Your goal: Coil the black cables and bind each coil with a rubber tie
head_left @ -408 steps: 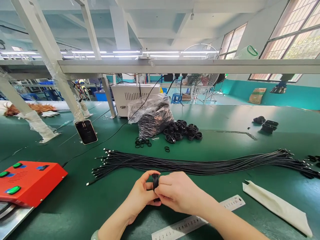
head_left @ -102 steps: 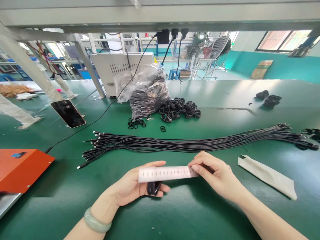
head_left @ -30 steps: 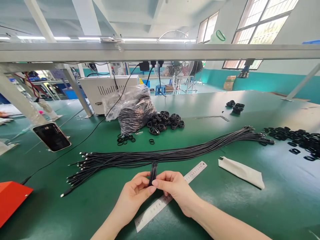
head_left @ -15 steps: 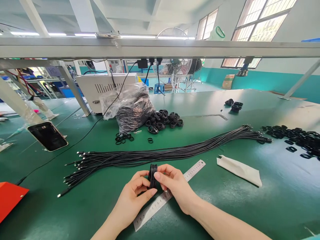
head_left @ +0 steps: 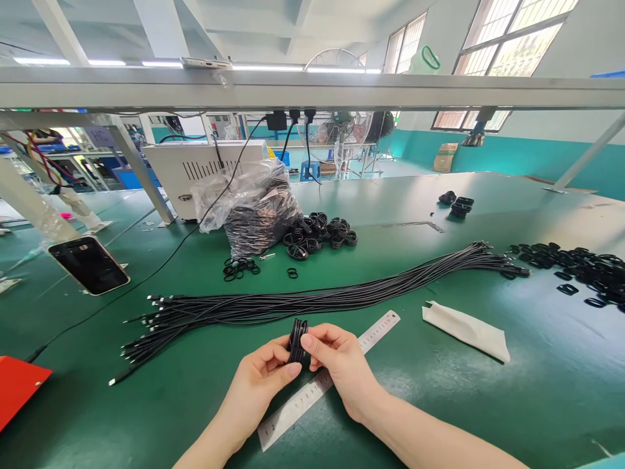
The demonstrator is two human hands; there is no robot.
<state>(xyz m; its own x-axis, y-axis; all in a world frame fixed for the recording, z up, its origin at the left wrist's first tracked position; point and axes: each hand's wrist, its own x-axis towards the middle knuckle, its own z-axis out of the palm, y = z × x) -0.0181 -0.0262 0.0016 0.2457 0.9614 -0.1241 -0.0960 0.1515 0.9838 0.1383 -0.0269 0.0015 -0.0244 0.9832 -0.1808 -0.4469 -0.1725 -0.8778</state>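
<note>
A small coil of black cable (head_left: 297, 340) is held upright between my two hands, above a steel ruler (head_left: 312, 389) that lies slantwise on the green table. My left hand (head_left: 261, 384) pinches the coil from the left, thumb low and fingers behind it. From the right, my right hand (head_left: 344, 368) grips the same coil, its thumb pressed on the near side. Beyond the hands, a long bundle of straight black cables (head_left: 312, 303) with metal plugs stretches across the table.
Coiled cables (head_left: 317, 234) sit by a plastic bag (head_left: 261, 215) of dark items. Black rings (head_left: 239, 268) lie in front. More black loops (head_left: 590, 267) are heaped at right, near a white strip (head_left: 466, 330). A phone (head_left: 88, 265) leans at left, above a red object (head_left: 19, 391).
The coil has tilted slightly, and my left thumb has slid a little lower and left along it. Both hands keep hold; the view has shifted slightly.
</note>
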